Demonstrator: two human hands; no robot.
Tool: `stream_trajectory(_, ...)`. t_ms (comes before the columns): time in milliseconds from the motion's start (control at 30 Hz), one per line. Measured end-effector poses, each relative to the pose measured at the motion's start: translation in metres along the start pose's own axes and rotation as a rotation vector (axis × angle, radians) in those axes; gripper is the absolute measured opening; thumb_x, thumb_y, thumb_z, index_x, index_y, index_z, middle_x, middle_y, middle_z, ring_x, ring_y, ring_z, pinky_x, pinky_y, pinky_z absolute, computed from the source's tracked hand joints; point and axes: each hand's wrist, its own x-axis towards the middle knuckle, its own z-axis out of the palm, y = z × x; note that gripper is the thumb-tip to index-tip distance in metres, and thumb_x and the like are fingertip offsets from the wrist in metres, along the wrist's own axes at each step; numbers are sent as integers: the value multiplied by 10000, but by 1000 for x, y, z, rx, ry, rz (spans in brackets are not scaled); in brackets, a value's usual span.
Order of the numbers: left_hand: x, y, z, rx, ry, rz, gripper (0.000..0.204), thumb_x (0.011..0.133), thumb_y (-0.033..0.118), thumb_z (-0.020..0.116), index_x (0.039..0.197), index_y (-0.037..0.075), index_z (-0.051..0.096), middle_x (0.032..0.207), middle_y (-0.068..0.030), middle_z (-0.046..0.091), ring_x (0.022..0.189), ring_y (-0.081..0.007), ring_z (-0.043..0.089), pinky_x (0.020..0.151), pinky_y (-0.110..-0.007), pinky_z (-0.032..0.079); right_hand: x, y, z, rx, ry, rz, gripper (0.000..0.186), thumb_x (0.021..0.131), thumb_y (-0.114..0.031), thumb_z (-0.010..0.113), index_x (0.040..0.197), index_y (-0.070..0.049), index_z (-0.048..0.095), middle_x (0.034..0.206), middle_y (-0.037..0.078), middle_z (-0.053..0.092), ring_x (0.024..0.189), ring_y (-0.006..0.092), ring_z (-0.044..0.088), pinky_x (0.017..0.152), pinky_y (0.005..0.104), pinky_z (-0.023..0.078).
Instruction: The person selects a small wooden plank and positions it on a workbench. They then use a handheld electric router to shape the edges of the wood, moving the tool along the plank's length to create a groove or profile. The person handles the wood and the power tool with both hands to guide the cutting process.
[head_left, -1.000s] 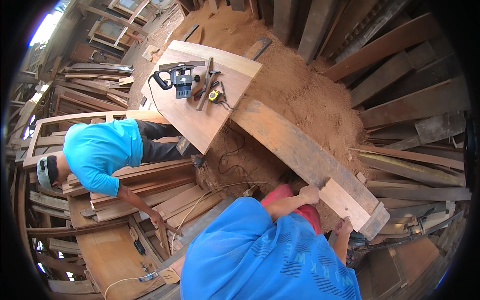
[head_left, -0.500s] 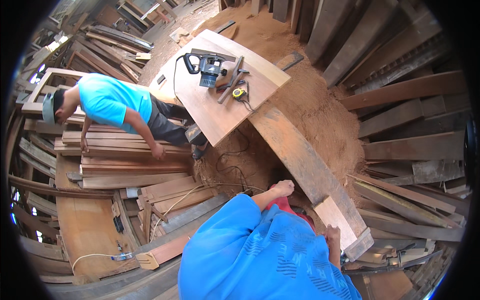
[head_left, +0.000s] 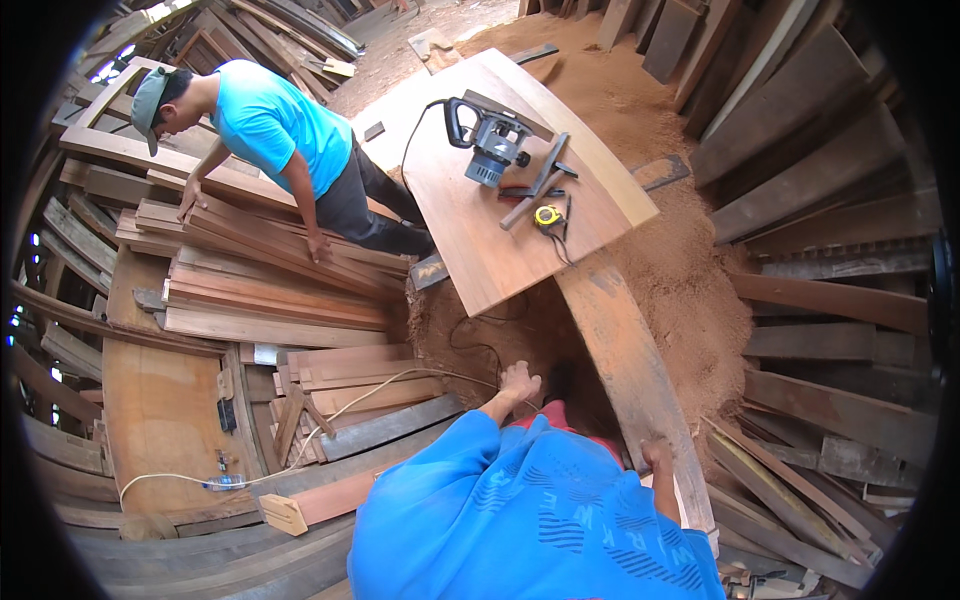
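Note:
My left hand (head_left: 520, 384) hangs in front of my body, its fingers loosely apart and holding nothing. A thin cable passes just beside it. My right hand (head_left: 657, 457) is at my right side against the edge of a long worn plank (head_left: 640, 360), fingers curled in; nothing shows in them. Whether it touches the plank, I cannot tell. Ahead lies a broad wooden panel (head_left: 480, 240). On it stand a router (head_left: 490, 140) with a black handle, a wooden strip (head_left: 535, 185) and a yellow tape measure (head_left: 547, 216).
At the left a person (head_left: 270, 125) in a cyan shirt bends over stacked boards (head_left: 270, 310), hands on them. A pale cable (head_left: 340, 412) runs across the lower boards. Sawdust (head_left: 690, 290) covers the ground beyond the plank. Timber (head_left: 820, 300) leans along the right.
My left hand has moved left and its fingers have loosened. The view has turned, shifting the panel rightward. The other person's hands have come onto the stacked boards.

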Motion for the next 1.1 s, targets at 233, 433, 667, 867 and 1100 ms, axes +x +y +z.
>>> stream_trajectory(233, 74, -4, -94, 224, 387, 218, 835, 832, 356, 613, 1455, -96, 289, 1539, -365, 193, 1445, -510, 165, 1188, -563, 156, 21, 4, 22, 27, -35, 263, 1159, 811, -510, 706, 1488, 160, 45, 1531, 416, 146, 1432, 529, 216, 1183, 502, 235)
stream_trajectory(433, 116, -6, -114, 340, 205, 126, 900, 851, 370, 579, 1496, -116, 181, 1560, -363, 149, 1466, -518, 92, 1213, -539, 77, 17, -2, 12, 13, -51, 257, 1143, 816, -513, 696, 1484, 166, 64, 1529, 417, 149, 1435, 523, 213, 1180, 501, 244)
stream_trajectory(667, 122, -2, -119, 402, 183, 171, 908, 841, 389, 583, 1488, -122, 203, 1544, -372, 184, 1458, -522, 123, 1211, -538, 116, 51, 34, 31, 17, 8, 143, 863, 803, -490, 705, 1332, 148, 465, 1366, 354, 483, 1336, 375, 471, 1083, 412, 402)
stream_trajectory(867, 123, 5, -135, 309, 120, 133, 856, 827, 367, 584, 1483, -86, 271, 1557, -323, 220, 1466, -470, 170, 1199, -540, 175, 68, -13, -32, -205, -234, -39, 647, 832, -461, 630, 1223, 55, 627, 1295, 309, 568, 1271, 390, 533, 1067, 431, 413)
stream_trajectory(1100, 117, 6, -144, 307, 104, 113, 844, 826, 408, 610, 1473, -56, 328, 1553, -282, 279, 1446, -442, 256, 1171, -568, 216, 61, -234, -107, 40, 221, -418, 628, 866, -338, 624, 1338, 60, 511, 1305, 317, 561, 1257, 427, 526, 1065, 459, 407)
